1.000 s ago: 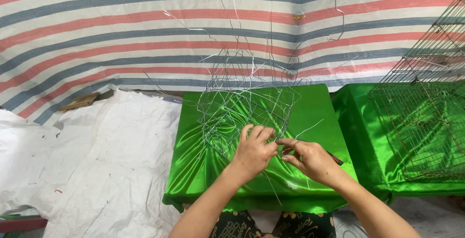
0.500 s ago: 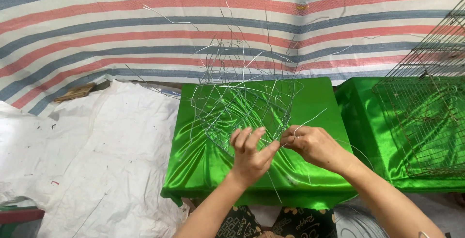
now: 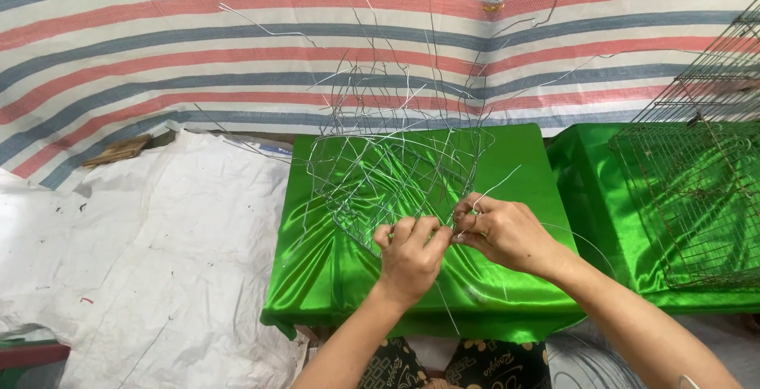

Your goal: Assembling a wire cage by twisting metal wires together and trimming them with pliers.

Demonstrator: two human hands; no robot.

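Note:
A loose, half-woven basket of thin silver wire [image 3: 388, 167] stands on a block covered in shiny green cloth [image 3: 317, 262], with many free wire ends sticking up. My left hand [image 3: 409, 258] and my right hand [image 3: 503, 233] meet at the basket's near edge. Both pinch thin wire strands there, fingertips almost touching each other. One loose strand rises from my right hand toward the upper right.
A finished wire mesh cage [image 3: 697, 191] lies on a second green-covered block [image 3: 586, 159] to the right. A white woven sheet [image 3: 142, 262] covers the floor on the left. A red, blue and white striped tarp [image 3: 237, 41] hangs behind. A coil of wire [image 3: 582, 357] sits near my knees.
My left hand's fingers, spread half a second ago, have closed on the wire. Both hands stay at the basket's near edge, working the strands together.

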